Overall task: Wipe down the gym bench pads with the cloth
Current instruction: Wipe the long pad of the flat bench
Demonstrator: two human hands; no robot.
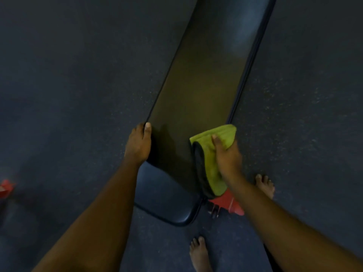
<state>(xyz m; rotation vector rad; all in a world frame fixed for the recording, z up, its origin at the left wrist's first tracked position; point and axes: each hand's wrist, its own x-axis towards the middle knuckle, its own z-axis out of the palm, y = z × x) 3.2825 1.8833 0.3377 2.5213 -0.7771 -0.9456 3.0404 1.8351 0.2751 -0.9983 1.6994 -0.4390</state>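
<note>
A long black back pad (204, 81) of the gym bench runs from the upper right down to the middle, with a shorter seat pad (165, 199) below it. My right hand (227, 158) presses a yellow-green cloth (212, 165) with a dark underside against the back pad's right lower edge. My left hand (138, 144) grips the pad's left lower edge, thumb on top.
Dark speckled rubber floor (78, 75) surrounds the bench. A red part of the bench frame (229, 203) shows under the cloth. Another red object (5, 188) sits at the left edge. My bare feet (265, 185) (199, 254) stand right of and below the seat.
</note>
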